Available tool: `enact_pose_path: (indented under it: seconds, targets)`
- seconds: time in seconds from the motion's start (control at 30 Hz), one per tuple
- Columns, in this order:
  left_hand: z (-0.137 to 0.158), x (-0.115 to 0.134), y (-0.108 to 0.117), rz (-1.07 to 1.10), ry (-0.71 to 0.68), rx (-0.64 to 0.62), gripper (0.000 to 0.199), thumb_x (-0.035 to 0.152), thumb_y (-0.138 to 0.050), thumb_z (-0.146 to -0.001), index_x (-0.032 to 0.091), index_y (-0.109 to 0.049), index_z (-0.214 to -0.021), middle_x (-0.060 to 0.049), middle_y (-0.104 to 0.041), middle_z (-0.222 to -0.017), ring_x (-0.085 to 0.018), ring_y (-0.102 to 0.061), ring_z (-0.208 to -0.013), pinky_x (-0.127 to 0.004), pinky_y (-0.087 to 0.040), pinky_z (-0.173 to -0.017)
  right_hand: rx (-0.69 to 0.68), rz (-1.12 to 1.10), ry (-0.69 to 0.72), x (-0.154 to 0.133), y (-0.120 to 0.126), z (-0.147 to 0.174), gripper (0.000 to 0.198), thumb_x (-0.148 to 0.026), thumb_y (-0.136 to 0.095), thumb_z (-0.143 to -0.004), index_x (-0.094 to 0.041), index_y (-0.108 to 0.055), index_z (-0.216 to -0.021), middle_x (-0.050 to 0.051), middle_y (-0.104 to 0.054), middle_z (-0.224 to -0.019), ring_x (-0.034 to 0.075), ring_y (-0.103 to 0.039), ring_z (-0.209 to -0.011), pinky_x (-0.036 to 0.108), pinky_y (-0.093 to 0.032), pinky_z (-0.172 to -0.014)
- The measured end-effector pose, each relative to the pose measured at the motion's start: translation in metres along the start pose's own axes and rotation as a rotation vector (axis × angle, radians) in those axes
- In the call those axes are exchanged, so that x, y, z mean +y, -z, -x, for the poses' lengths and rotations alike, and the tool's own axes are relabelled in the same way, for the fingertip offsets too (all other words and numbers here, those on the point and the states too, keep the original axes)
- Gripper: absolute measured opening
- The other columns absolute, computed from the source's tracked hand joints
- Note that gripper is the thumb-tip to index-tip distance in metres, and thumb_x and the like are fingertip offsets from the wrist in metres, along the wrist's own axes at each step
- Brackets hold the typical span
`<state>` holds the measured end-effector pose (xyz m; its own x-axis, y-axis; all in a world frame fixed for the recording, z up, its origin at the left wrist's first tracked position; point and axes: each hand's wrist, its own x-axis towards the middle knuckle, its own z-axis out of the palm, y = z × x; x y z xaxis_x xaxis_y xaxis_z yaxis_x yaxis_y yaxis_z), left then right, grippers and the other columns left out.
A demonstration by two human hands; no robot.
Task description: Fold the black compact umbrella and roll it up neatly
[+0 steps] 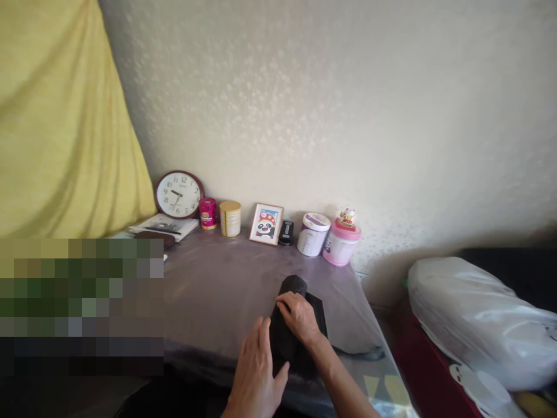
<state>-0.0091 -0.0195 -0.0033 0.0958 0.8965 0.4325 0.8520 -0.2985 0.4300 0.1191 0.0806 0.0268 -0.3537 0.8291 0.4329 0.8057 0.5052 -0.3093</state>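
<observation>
A black rolled or folded bundle (285, 342), its exact kind unclear, lies lengthwise near the front of the table; its rounded far end (293, 284) shows beyond my hands. My right hand (298, 316) rests on top of it, fingers curled over the material. My left hand (256, 363) is along the bundle's left side, fingers stretched out and thumb apart, close against it. A flat black piece (317, 313) shows to the right, partly beneath my right wrist. The near end of the bundle fades into dark shadow.
Along the wall stand a clock (180, 194), a pink can (208, 213), a yellow-lidded tin (230, 219), a framed panda picture (266, 224), a small black device (286, 233) and two tubs (313, 235). A white plastic bag (478, 319) sits right of the table (217, 278).
</observation>
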Motion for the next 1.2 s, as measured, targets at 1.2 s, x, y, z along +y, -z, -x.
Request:
enact_pose_path:
  seconds: [1.2]
  targets:
    - [-0.026, 0.012, 0.028, 0.353, 0.237, -0.363, 0.084, 0.003, -0.044, -0.059, 0.018, -0.021, -0.139, -0.012, -0.049, -0.128, -0.017, -0.058, -0.1, -0.025, -0.044, -0.083, 0.31, -0.366, -0.458, 0.095, 0.015, 0.031, 0.029, -0.028, -0.043, -0.076, -0.018, -0.065, -0.092, 0.01, -0.068, -0.098, 0.023, -0.061, -0.095, 0.041, -0.046, -0.089]
